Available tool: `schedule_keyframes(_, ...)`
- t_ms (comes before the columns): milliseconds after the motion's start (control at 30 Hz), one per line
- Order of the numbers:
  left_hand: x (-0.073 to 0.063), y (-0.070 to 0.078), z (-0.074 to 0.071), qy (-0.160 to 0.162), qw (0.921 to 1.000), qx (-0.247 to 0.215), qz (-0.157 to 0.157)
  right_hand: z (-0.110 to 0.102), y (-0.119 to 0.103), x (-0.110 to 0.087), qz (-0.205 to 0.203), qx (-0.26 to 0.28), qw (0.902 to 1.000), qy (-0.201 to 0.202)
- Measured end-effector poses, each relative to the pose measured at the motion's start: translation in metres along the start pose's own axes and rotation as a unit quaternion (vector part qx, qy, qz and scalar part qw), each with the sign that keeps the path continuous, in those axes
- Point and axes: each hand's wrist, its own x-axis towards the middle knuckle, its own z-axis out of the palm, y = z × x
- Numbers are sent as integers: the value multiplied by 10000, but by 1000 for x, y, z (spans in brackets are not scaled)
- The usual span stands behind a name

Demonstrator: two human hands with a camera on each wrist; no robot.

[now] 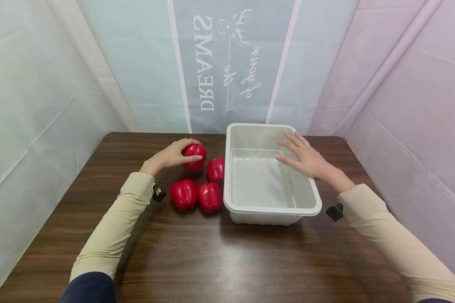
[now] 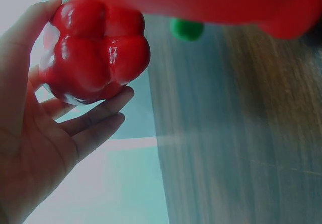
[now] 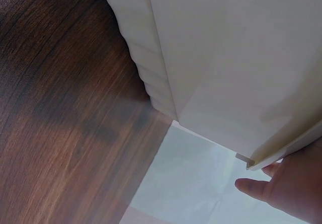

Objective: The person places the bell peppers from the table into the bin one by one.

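My left hand (image 1: 168,156) grips a glossy red bell pepper (image 1: 197,150) near the back of the table, left of the white bin (image 1: 255,179). In the left wrist view, thumb and fingers curve round the lobed pepper (image 2: 100,55). Three other red bell peppers lie close by: one at front left (image 1: 183,195), one beside it (image 1: 210,197), and one against the bin's left side (image 1: 215,169), partly hidden by it. My right hand (image 1: 307,159) rests over the bin's right rim with fingers spread. In the right wrist view, that hand (image 3: 297,186) touches the rim's edge.
A dark wood-grain table (image 1: 220,261) carries everything. Pale curtains (image 1: 144,63) hang behind it and at both sides. Close to the left wrist camera, a blurred red pepper (image 2: 226,2) and a green stem (image 2: 187,28) show.
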Motion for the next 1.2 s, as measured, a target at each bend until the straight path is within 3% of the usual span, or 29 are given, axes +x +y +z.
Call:
schedule_keyframes(433, 0, 3, 0, 96, 9999, -127, -2, 0, -2, 2, -27, -7, 10000, -3)
schedule_keyframes(1200, 4, 23, -5, 290, 9990, -246, 250, 0, 0, 2, 17, 77, 10000, 59)
